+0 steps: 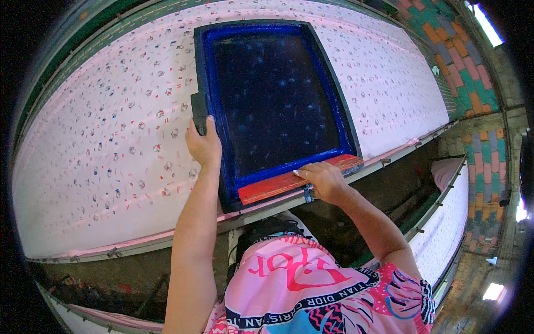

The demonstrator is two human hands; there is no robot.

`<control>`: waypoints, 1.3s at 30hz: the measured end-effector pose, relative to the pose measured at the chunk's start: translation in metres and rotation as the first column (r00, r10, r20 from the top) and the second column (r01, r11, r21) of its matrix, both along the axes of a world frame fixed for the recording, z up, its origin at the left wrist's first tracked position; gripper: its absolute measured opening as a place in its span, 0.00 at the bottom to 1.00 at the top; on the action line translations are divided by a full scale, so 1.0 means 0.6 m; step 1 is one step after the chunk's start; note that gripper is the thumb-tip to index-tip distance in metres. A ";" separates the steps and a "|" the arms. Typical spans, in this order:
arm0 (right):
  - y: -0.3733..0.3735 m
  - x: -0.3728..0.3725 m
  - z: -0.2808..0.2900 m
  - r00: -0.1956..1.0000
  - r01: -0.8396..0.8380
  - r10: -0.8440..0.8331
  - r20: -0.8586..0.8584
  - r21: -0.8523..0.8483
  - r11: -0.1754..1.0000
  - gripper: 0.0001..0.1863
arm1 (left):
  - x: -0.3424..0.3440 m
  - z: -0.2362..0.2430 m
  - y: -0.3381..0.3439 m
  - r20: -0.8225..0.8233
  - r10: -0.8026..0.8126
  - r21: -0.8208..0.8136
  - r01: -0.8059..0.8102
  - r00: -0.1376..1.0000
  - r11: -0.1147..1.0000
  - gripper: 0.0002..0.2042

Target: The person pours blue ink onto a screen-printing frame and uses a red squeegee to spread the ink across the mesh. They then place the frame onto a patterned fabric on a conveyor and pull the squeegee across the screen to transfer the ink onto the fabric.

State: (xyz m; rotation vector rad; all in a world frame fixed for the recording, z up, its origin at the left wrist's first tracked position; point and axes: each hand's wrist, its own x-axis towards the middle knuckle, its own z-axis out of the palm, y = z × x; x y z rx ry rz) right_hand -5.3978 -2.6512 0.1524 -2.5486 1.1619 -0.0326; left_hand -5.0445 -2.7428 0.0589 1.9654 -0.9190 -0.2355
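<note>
Pinching dark-blue rectangular screen (272, 100) at nine o'clock with left hand (204, 142); cannot tell if clasping flat red bar (267, 188) with right hand (324, 181). Could smudge white printed fabric (122, 128) by slipping.

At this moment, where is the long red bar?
In the head view, the long red bar lies along the near end of the dark, blue-edged frame, slightly right of centre, with the right hand on it.

Room over flat printed cloth (111, 150) either side of the dark framed screen (272, 100), its raised rim (199, 61) between, red bar (267, 188) across the near end, pegs (385, 162) along table edge (161, 241)
</note>
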 end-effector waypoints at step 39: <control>-0.945 0.212 -0.054 0.991 0.036 0.016 0.130 -0.390 0.920 0.29 | -0.005 -0.016 -0.010 0.099 0.104 0.007 -0.105 0.990 0.994 0.20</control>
